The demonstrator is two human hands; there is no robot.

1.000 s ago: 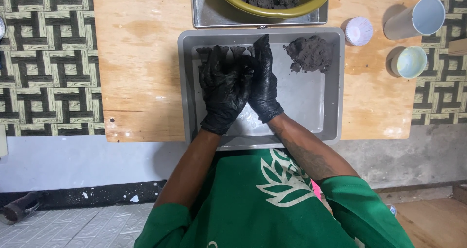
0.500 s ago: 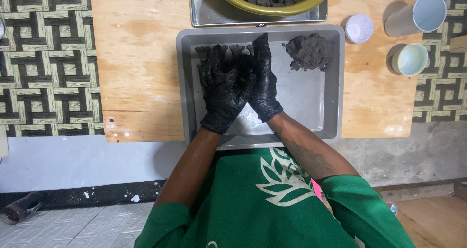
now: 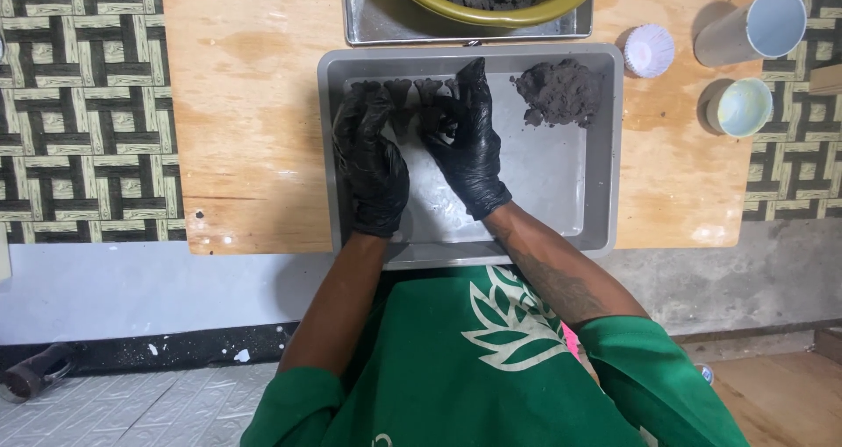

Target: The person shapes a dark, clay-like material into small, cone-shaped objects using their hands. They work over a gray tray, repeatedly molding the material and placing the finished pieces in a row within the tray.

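Both hands wear black gloves and work inside a shallow grey metal tray [image 3: 605, 149] on the pale wooden counter [image 3: 254, 105]. The left hand [image 3: 373, 162] and the right hand [image 3: 469, 140] curl their fingers around a dark grey lump of clay-like dough [image 3: 412, 96] at the tray's far left corner. A second dark mound [image 3: 561, 92] sits in the far right corner, well apart from both hands.

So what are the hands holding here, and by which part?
Both gloved hands, left hand and right hand, press on a dark clay-like lump in the grey tray, fingers over its near edge. Whether it is lifted cannot be told.
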